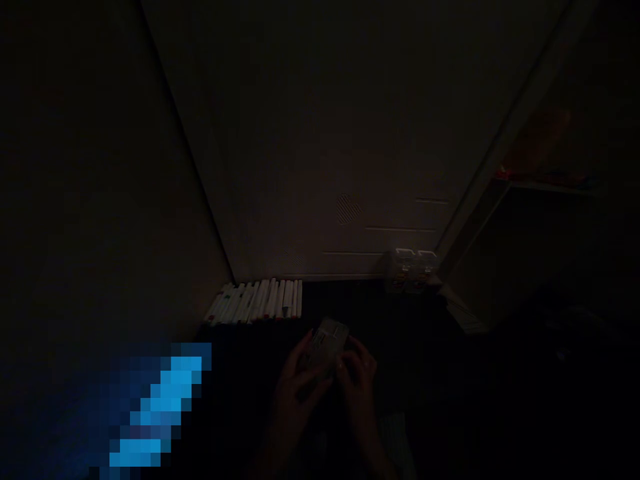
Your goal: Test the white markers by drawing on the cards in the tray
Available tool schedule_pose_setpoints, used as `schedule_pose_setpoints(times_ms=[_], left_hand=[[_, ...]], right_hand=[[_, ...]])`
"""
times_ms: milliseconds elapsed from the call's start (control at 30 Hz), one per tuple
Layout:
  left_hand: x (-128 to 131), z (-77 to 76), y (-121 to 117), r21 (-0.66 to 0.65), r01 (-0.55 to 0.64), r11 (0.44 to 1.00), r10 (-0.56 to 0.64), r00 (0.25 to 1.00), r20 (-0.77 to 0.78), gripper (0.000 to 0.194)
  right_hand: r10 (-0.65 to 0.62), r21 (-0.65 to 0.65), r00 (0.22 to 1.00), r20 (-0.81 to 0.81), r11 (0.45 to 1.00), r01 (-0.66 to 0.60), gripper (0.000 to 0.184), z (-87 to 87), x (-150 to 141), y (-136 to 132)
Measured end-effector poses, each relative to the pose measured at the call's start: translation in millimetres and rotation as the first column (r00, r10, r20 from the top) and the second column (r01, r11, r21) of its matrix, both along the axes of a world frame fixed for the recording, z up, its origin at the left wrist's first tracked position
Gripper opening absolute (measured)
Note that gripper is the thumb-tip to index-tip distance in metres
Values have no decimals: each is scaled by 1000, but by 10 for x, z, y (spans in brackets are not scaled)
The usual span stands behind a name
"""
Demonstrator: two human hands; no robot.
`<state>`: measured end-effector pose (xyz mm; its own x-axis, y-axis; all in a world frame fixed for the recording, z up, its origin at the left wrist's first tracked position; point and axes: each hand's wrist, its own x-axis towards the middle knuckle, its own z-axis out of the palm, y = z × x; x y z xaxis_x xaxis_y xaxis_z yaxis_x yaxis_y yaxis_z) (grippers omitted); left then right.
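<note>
In the dim light, both my hands are closed around a small, see-through plastic case (330, 340), held tilted above the dark surface. My left hand (297, 380) grips its left side and lower edge. On the opposite side, the fingers of my right hand (357, 373) are bent against its right edge. A pale line shows near the upper part of the case; what lies inside is too dark to make out.
White stick-like pieces, perhaps markers (260, 300), lie in a row at the left back. Two clear boxes (413, 270) with handles stand against the pale wall (320, 133). A shelf (550, 185) is at right; a blurred bright blue patch (170, 387) glows at lower left.
</note>
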<state>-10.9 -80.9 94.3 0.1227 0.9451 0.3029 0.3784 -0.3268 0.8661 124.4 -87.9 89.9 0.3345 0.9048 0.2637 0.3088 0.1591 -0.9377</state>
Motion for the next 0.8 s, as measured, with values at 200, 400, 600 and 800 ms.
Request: schedule_pose_setpoints(times_ms=[200, 400, 600, 800], left_hand=[[22, -24, -22, -28, -3, 1000, 4, 999, 50, 30], [-74, 11, -15, -250, 26, 968, 70, 928, 365, 30], [-301, -135, 33, -551, -4, 834, 432, 626, 649, 45], [-333, -259, 79, -568, 50, 821, 384, 687, 616, 42]], right_hand=[[20, -69, 994, -106, 997, -28, 21, 23, 8, 29], [123, -104, 890, -440, 977, -186, 36, 30, 184, 46], [-17, -190, 860, -511, 977, -93, 38, -30, 630, 118], [105, -166, 778, -620, 951, -261, 42, -303, 817, 329]])
